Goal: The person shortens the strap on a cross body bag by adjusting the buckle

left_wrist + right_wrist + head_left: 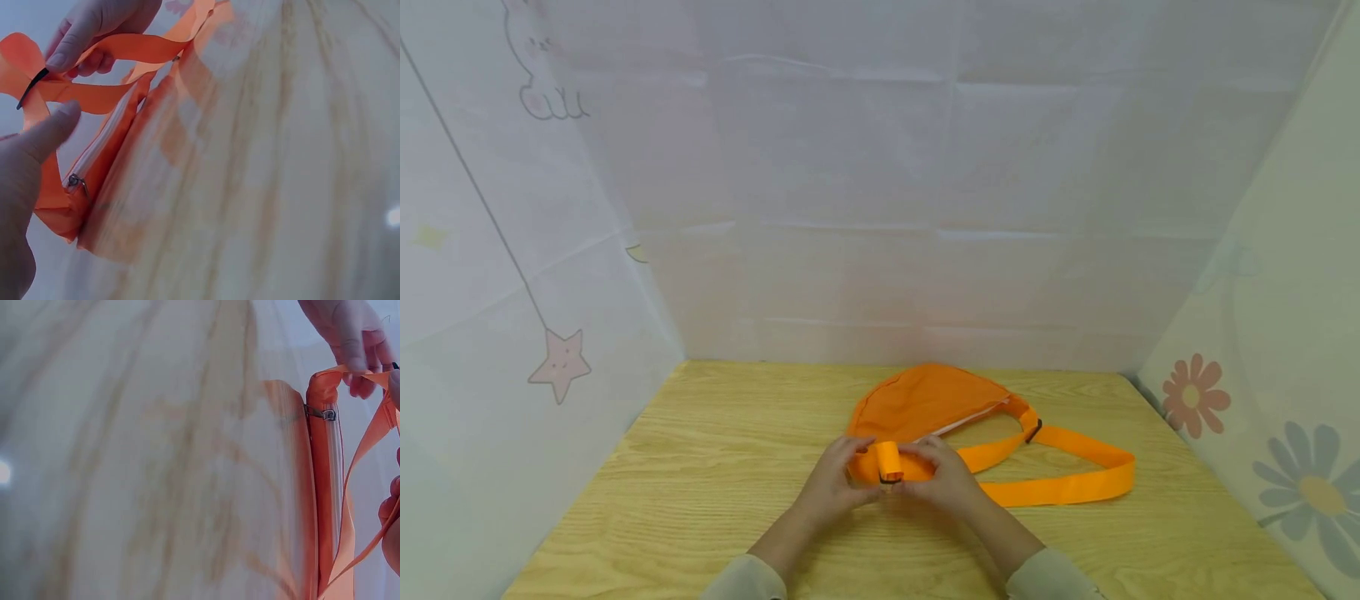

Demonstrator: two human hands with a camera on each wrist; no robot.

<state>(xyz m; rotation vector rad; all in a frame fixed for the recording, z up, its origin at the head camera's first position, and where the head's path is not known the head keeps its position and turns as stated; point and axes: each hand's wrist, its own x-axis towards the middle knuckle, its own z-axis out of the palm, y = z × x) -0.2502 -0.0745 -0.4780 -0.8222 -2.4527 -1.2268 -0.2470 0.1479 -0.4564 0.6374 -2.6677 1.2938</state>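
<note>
An orange half-moon waist bag lies on the table with its zipper edge toward me. Its flat orange strap loops out to the right. Both hands are raised in front of the bag, facing each other. Between them, a loop of strap stands up through a black slide buckle. My left hand holds the strap on the buckle's left side. From the other side, my right hand pinches the strap, its thumb beside the buckle in the left wrist view. A metal zipper pull hangs at the bag's end.
The wood-grain table extends to both sides of the bag. A second dark buckle sits on the strap right of the bag. Pale printed sheets wall off the back and both sides.
</note>
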